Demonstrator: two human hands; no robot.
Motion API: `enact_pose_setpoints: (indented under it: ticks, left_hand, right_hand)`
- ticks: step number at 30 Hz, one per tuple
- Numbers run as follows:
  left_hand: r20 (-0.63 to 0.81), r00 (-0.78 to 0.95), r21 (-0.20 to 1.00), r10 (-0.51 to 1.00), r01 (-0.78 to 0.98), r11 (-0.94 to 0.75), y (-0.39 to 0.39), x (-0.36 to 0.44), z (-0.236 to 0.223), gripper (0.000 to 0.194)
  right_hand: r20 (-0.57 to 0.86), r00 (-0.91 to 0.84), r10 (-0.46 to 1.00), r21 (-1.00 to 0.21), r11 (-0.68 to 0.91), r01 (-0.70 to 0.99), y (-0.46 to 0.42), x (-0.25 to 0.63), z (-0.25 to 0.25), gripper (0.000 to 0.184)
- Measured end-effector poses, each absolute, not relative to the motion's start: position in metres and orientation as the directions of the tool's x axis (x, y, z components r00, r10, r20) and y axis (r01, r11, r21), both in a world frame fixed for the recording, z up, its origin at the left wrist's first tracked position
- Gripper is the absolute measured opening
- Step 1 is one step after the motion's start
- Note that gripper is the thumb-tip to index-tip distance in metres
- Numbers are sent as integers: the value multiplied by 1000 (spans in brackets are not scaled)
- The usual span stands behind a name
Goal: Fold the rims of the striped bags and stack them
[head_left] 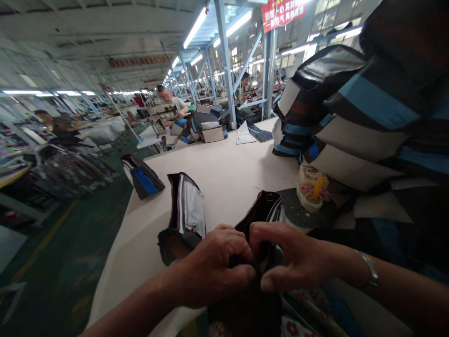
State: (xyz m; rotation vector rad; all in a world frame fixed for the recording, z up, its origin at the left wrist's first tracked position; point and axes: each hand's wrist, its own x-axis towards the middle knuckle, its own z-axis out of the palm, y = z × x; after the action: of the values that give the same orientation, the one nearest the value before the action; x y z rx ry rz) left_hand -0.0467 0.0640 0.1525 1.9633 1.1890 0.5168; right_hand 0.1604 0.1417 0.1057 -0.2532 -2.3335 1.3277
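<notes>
My left hand point(220, 267) and my right hand point(294, 255) are close together at the near edge of the table. Both pinch a dark, unfinished bag piece point(264, 206), fingers curled over its edge and thumbs below. An opening with a dark lining shows at its far end; the part between my fingers is in shadow and largely hidden. Just beyond my left hand, another dark bag piece point(187, 210) with a pale inner panel stands on the table. A similar piece with a blue panel point(144, 181) rests at the table's left edge.
Dark, blue and beige bag pieces form a tall stack point(365, 126) on the right. Beside it sits a pale tub point(308, 189) with a yellow-handled tool on a dark round board. The cream table point(224, 168) reaches back to more pieces. A person point(175, 103) works farther off.
</notes>
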Motion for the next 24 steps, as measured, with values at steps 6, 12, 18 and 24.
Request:
enact_pose_setpoints:
  ticks: [6,12,18,24]
  left_hand:
    - [-53,315,748,948,641,-171,61,-40,149,11]
    - [-66,293,693,954,701,-167,61,-42,148,11]
    - [2,322,652,947,717,-245,59,-42,142,17]
    - [-107,372,621,922,749,-230,52,-46,143,11]
  right_hand:
    - [383,-831,403,-763,646,-38,138,156,97,11]
    - [601,-729,328,-508,861,-31,128,146,92,14]
    - [570,-806,159,-204,978,48,123,146,96,15]
    - [542,-836,-83,73,996,-52,122,161,92,22]
